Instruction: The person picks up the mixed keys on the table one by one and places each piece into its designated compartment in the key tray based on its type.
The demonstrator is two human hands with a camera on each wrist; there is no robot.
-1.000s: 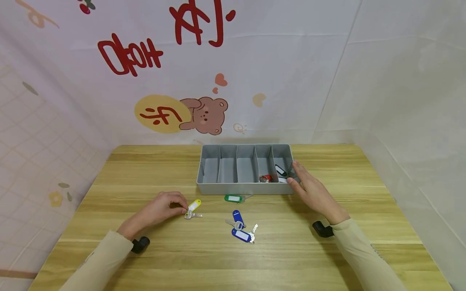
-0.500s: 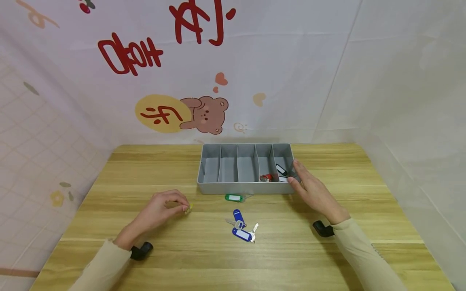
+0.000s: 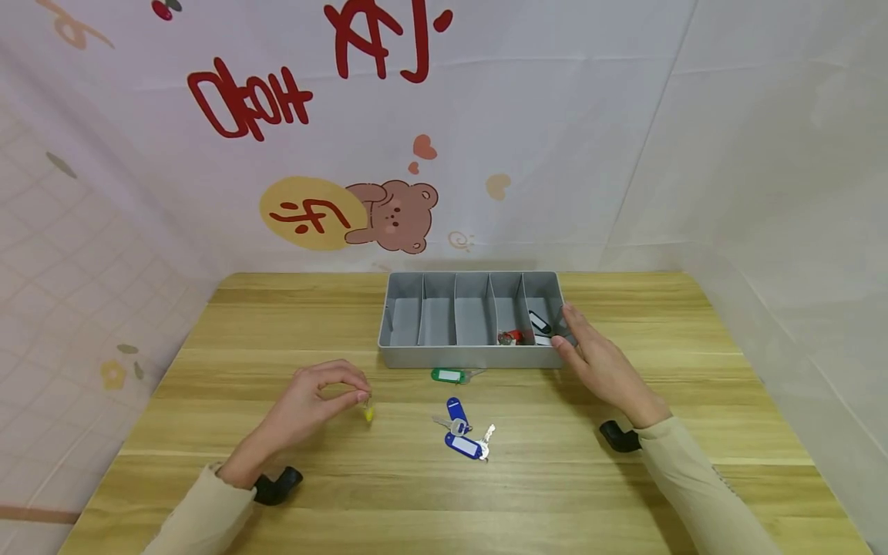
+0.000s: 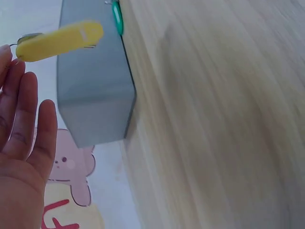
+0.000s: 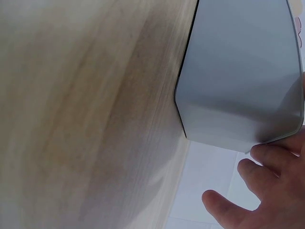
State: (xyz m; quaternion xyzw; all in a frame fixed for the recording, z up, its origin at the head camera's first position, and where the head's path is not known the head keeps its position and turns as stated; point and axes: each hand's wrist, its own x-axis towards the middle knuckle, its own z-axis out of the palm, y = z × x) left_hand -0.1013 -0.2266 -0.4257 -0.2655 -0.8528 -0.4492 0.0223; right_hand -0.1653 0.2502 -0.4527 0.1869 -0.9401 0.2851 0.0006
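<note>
Grey rectangular five-compartment tray, on wood-grain desk: red key tag, second compartment from right; black oval tag, white label, rightmost. Yellow oval key tag: pinched at ring end by left hand, above desk. Right hand: fingers extended, touching tray's right end.

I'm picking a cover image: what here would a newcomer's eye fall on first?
Most likely the red lettering and the brown cartoon bear on the white backdrop behind the table. Next comes the gray five-compartment tray near the table's back edge, with the right hand touching its right end. Nearer the front, the yellow key tag hangs from the left hand, left of two blue key tags.
</note>
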